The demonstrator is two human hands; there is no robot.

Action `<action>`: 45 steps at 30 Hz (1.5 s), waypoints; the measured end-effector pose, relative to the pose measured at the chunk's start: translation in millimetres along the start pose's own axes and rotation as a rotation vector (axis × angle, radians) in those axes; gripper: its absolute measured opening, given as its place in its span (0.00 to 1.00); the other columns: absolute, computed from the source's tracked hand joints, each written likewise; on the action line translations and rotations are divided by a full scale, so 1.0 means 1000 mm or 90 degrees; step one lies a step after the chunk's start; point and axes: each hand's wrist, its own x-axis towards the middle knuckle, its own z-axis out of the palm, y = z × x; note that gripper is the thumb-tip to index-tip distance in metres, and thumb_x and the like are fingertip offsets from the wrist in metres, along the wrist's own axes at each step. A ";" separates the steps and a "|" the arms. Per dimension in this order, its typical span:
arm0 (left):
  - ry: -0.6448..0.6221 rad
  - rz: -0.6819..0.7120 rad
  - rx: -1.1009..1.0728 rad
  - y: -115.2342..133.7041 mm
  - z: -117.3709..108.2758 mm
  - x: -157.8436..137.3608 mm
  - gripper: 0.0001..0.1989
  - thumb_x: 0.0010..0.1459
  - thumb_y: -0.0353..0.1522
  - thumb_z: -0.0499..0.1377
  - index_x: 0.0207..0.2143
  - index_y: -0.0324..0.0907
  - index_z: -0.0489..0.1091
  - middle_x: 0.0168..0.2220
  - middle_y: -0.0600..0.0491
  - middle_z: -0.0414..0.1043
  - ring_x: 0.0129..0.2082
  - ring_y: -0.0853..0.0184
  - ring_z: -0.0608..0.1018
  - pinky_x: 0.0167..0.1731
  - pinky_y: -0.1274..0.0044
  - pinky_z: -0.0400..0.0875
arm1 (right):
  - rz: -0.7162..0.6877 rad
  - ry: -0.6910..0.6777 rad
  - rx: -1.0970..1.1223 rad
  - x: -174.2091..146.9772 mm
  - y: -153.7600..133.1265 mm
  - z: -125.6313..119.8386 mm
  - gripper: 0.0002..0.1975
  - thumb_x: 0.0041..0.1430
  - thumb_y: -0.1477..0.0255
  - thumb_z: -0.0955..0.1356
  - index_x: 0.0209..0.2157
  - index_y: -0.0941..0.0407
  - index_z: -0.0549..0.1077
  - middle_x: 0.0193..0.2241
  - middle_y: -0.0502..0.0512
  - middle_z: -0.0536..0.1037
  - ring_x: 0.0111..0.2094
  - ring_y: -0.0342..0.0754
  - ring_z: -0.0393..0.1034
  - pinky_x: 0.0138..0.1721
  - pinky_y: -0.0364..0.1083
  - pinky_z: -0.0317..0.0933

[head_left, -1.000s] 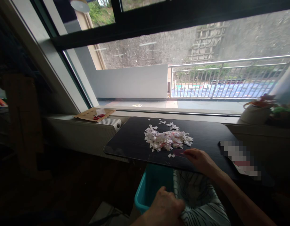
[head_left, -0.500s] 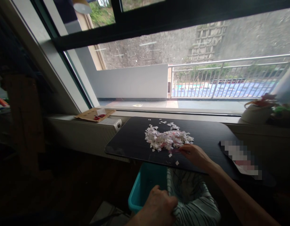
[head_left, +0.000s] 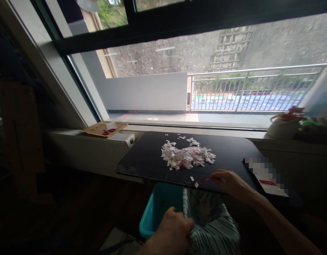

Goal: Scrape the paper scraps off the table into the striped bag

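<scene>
My right hand [head_left: 231, 182] is pinched on a thin, pinkish see-through piece [head_left: 204, 180], low over the near edge of the black table [head_left: 142, 163]. Its exact kind is too faint to tell. A small white paper scrap [head_left: 196, 185] lies at its tip, with another just behind. Farther back spreads a heap of white and pink paper scraps [head_left: 186, 156]. Below the table edge, my left hand [head_left: 175, 226] is closed on the rim of a striped bag [head_left: 219, 232], whose mouth gapes upward. A teal bin [head_left: 147, 221] stands beside the bag.
A partly blurred-out flat item [head_left: 272, 186] lies on the table's right end. Left of the table, red-handled scissors [head_left: 109, 131] rest on a brown envelope [head_left: 99, 128] above a radiator [head_left: 123, 138]. A pale pot [head_left: 281, 127] stands by the window.
My right hand has drawn the pinkish piece toward the table's near edge, away from the heap. One scrap has moved along with it. My left hand keeps its hold on the bag.
</scene>
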 end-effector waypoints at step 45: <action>-0.086 0.118 0.128 0.027 -0.004 0.021 0.10 0.59 0.36 0.58 0.39 0.40 0.74 0.37 0.41 0.78 0.36 0.57 0.80 0.50 0.62 0.65 | 0.179 0.259 0.003 0.002 0.054 -0.002 0.17 0.58 0.63 0.60 0.40 0.55 0.76 0.35 0.57 0.81 0.33 0.52 0.75 0.34 0.47 0.64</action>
